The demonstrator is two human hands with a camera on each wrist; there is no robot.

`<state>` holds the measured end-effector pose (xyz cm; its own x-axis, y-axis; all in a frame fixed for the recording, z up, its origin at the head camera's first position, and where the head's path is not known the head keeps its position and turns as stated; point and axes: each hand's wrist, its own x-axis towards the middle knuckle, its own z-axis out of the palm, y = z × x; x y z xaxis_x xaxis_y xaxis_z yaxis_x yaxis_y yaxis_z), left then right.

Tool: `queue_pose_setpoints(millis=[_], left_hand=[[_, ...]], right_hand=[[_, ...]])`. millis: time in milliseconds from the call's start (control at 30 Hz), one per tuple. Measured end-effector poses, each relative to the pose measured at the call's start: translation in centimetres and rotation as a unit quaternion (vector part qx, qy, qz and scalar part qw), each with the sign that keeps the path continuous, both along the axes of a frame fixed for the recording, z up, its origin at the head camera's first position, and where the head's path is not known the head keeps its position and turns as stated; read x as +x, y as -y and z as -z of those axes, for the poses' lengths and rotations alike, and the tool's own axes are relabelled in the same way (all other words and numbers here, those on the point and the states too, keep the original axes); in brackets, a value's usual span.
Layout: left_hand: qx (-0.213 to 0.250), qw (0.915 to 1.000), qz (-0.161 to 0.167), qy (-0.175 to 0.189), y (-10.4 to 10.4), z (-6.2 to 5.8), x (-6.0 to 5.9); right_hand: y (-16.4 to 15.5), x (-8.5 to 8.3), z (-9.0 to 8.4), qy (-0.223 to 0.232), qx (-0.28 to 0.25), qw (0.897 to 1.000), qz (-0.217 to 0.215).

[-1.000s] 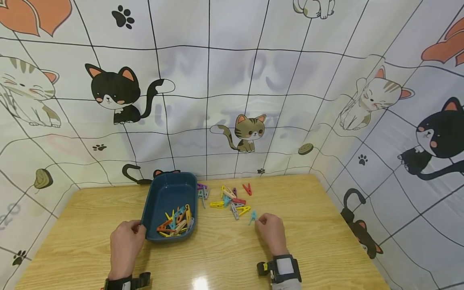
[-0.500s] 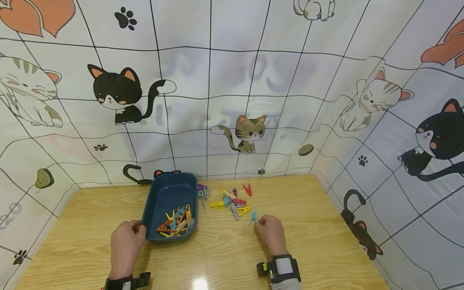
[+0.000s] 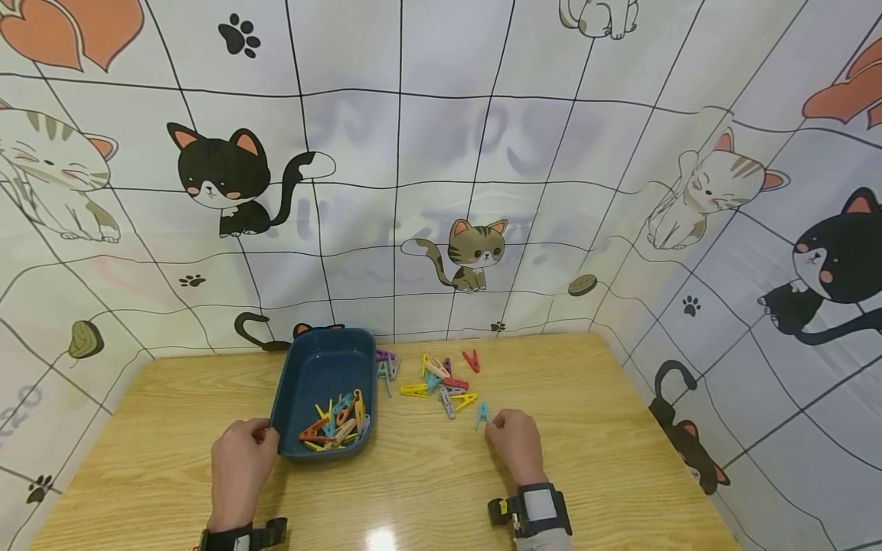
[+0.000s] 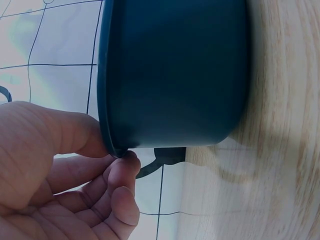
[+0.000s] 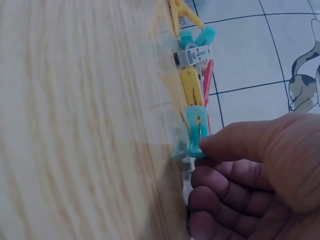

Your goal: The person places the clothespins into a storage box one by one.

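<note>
L hand holds tray, R hand pinches teal peg.

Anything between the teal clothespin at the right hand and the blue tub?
Nothing visible blocks it. The right hand pinches the teal clothespin; bare table lies between it and the blue tub, which the left hand holds at its rim. The loose pegs lie farther back.

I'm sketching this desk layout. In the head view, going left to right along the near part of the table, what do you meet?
Left hand → blue tray → yellow peg → turquoise peg → right hand.
</note>
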<state>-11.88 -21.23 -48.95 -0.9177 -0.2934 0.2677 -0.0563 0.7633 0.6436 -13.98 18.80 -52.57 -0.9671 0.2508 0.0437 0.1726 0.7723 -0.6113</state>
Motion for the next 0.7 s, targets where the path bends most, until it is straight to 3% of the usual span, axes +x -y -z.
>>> queue_pose_setpoints(millis=[700], left_hand=[[-0.001, 1.0000, 0.004, 0.001, 0.0, -0.1, 0.0]], right_hand=[[1.6, -0.3, -1.5, -0.021, -0.057, 0.998, -0.011]])
